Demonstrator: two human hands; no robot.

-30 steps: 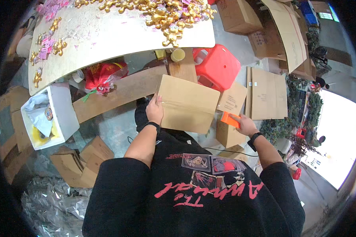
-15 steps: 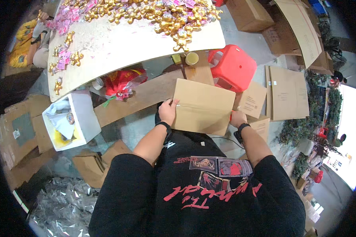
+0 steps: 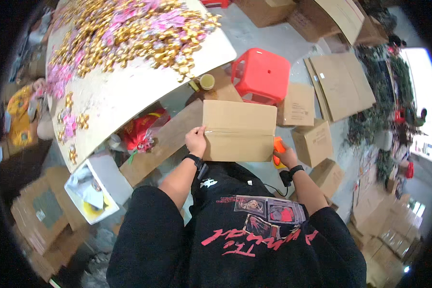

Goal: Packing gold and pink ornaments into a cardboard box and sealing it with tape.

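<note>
**Box held flat, taped seam facing up**

While I watch from the head view, my left hand (image 3: 196,140) pinches the left edge of the cardboard box (image 3: 239,130), thumb on top right where the tape seam meets that edge. My right hand (image 3: 285,156) sits at the box's lower right corner, closed around an orange tool (image 3: 277,146); I cannot tell what kind, since the box hides most of it. The box is off the floor, held in front of my chest, just below the red stool (image 3: 260,74).

I judge the step in hand to be working the seam of this box. The next move, as I read it, calls for a steady left-hand hold while the tool goes along the seam.

Room is tight: the white table (image 3: 129,98), heaped with gold and pink ornaments (image 3: 125,33), has its near corner overhanging on the left. Small cartons (image 3: 314,141) crowd the right, and flattened cardboard sheets (image 3: 343,84) lie beyond them.
</note>
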